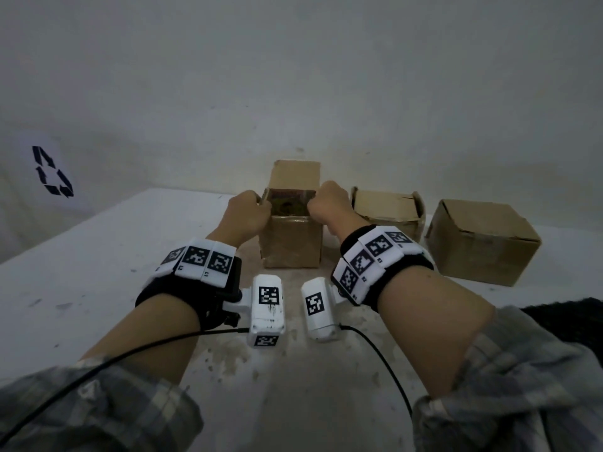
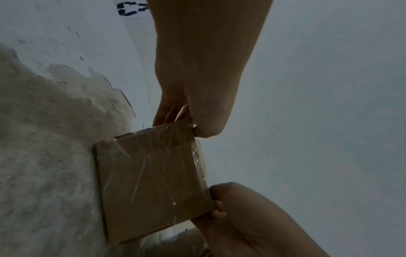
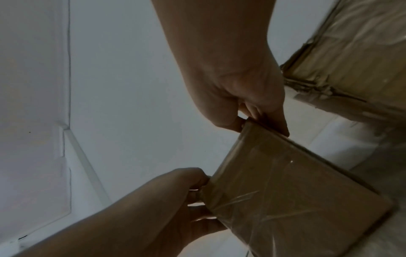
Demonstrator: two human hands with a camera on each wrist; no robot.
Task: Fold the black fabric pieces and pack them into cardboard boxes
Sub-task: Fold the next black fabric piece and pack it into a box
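A small taped cardboard box (image 1: 290, 243) stands upright mid-table, its top open and the back flap raised. My left hand (image 1: 262, 205) grips the box's top left edge, fingers curled over it. On the opposite edge my right hand (image 1: 315, 203) grips the same way. In the left wrist view the left hand (image 2: 186, 120) pinches a top corner of the box (image 2: 153, 182). In the right wrist view the right hand (image 3: 257, 118) holds the box (image 3: 285, 200) by its rim. Black fabric (image 1: 571, 321) lies at the table's right edge. What lies inside the box is too dark to make out.
Two more cardboard boxes stand to the right: one with loose flaps (image 1: 388, 213) and a closed one (image 1: 483, 243). The white table (image 1: 81, 272) is worn and stained in the middle. A white wall rises right behind the boxes.
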